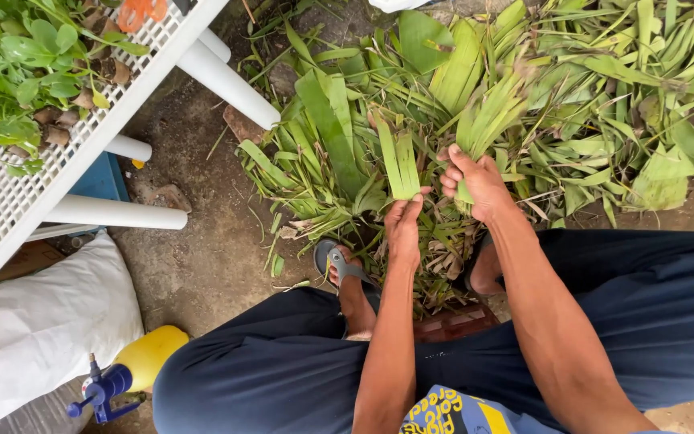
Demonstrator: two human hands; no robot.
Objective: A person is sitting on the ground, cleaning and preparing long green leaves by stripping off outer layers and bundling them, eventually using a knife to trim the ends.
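Over a heap of cut green leaves (pixel 572 104) on the dirt ground (pixel 202 249), the left hand (pixel 403 229) pinches the base of a short leaf fan (pixel 398 165), fingers clenched on it. Just beside, the right hand (pixel 479 183) grips a larger leaf clump (pixel 491 112). A white worktop (pixel 34 197) with plants stands to the left, a yellow sprayer (pixel 134 370) below it.

Dirt ground (pixel 202 265): leaf pile (pixel 524 104), white sack (pixel 34 337).
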